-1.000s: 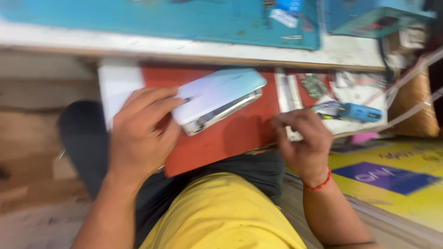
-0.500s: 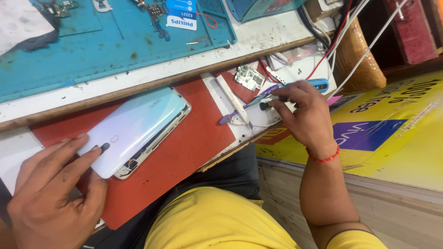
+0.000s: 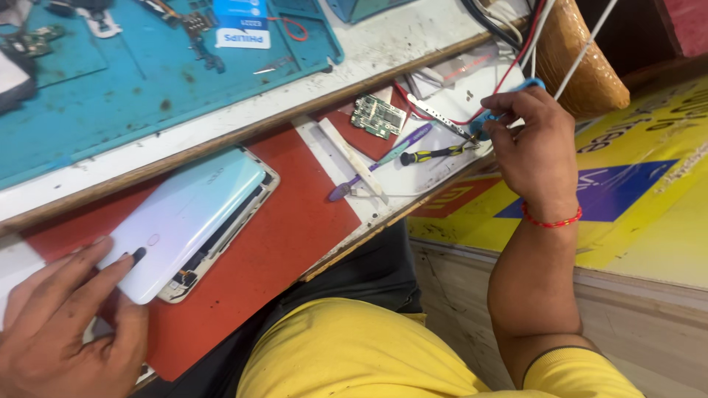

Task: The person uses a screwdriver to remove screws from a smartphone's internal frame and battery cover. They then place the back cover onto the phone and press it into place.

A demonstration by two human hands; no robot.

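Pale blue-white phone (image 3: 188,221) (perhaps gradient), red mat (image 3: 273,250).

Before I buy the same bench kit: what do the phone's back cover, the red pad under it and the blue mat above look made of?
Phone back cover: looks like glossy plastic or glass, pale and smoothly reflective; I can't tell which. The left hand rests on it. Red pad: probably matte rubber or silicone, flat with no glare. Blue mat: likely silicone, matte, scuffed, with a moulded rim.

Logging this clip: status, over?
Left hand flat on the phone. Right hand grips a blue tool. Screwdriver lies beside it.
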